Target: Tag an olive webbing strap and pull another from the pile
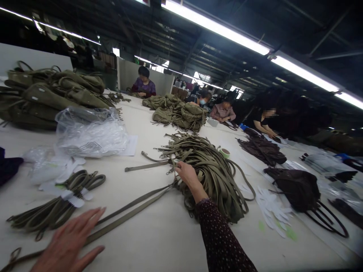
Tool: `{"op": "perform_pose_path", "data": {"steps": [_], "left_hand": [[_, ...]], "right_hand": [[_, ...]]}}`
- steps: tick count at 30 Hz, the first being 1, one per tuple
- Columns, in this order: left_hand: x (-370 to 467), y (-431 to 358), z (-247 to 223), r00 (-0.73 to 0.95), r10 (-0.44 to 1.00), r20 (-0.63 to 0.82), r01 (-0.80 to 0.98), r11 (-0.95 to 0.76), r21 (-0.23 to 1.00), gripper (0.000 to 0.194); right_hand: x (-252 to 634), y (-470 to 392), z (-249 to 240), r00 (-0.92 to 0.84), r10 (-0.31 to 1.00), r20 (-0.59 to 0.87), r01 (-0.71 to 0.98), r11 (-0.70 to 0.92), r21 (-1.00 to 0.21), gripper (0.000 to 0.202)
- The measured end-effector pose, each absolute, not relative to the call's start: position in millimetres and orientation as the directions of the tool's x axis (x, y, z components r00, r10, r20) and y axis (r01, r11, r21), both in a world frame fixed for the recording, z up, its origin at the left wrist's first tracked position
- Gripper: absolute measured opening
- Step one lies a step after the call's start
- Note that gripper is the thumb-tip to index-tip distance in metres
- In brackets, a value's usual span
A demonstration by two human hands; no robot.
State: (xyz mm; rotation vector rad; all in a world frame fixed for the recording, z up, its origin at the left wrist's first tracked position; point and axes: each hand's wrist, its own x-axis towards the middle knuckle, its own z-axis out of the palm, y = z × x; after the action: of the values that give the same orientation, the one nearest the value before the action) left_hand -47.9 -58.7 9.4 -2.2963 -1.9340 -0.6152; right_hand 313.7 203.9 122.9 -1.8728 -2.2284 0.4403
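My left hand [66, 241], slightly blurred, is open with fingers stretched out over a long olive strap [133, 212] at the front left. That strap is doubled and runs across the white table to the edge of a big heap of olive straps [218, 177]. At the heap's left side my right hand [188, 174] is closed on a strap end; its fingertips are partly hidden. A single strap [147, 166] with a metal end lies just left of it. Beyond my left hand rests a bundle of straps [53, 211] with white paper bands.
Olive bags [48, 94] are piled at the left behind clear plastic bags [90, 132]. More olive bags [178, 109] lie mid-table. White paper strips [273, 207] and a dark bag [295, 187] are at right, a tape roll [224, 152] behind the heap. Several people sit or stand along the far side.
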Motion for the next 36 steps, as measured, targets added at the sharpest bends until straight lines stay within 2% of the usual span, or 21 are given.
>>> {"op": "perform_pose_path", "data": {"steps": [3, 8, 13, 19, 24, 28, 32, 34, 36], "left_hand": [[-2, -26, 11, 0.139, 0.964, 0.228, 0.957, -0.19, 0.219, 0.084], [36, 10, 15, 0.085, 0.992, 0.088, 0.922, -0.112, 0.37, 0.056], [32, 13, 13, 0.104, 0.987, 0.122, 0.896, -0.147, 0.42, 0.034], [29, 15, 4, 0.12, 0.982, 0.145, 0.894, -0.171, 0.414, 0.031], [24, 15, -11, 0.14, 0.965, 0.22, 0.9, -0.217, 0.379, 0.027], [28, 4, -9, 0.303, 0.915, 0.265, 0.838, -0.388, 0.383, 0.028], [42, -15, 9, 0.53, 0.817, 0.226, 0.738, -0.576, 0.352, 0.029], [51, -24, 16, 0.582, 0.781, 0.228, 0.705, -0.624, 0.337, 0.03], [58, -30, 18, 0.562, 0.773, 0.296, 0.695, -0.634, 0.339, 0.032]], "right_hand": [[301, 215, 99, -0.116, 0.993, -0.03, 0.933, 0.099, -0.347, 0.036], [301, 224, 64, -0.047, 0.998, -0.029, 0.917, 0.032, -0.397, 0.045], [312, 226, 53, -0.04, 0.998, -0.039, 0.886, 0.017, -0.464, 0.039], [313, 216, 55, -0.039, 0.996, -0.084, 0.852, -0.011, -0.524, 0.032], [308, 204, 60, -0.077, 0.992, -0.098, 0.823, 0.008, -0.567, 0.029], [294, 178, 64, -0.215, 0.972, -0.089, 0.782, 0.117, -0.612, 0.031], [279, 127, 61, -0.496, 0.858, -0.13, 0.671, 0.284, -0.685, 0.029], [276, 102, 55, -0.632, 0.765, -0.121, 0.61, 0.396, -0.686, 0.026], [276, 82, 49, -0.7, 0.71, -0.079, 0.572, 0.491, -0.658, 0.025]]}}
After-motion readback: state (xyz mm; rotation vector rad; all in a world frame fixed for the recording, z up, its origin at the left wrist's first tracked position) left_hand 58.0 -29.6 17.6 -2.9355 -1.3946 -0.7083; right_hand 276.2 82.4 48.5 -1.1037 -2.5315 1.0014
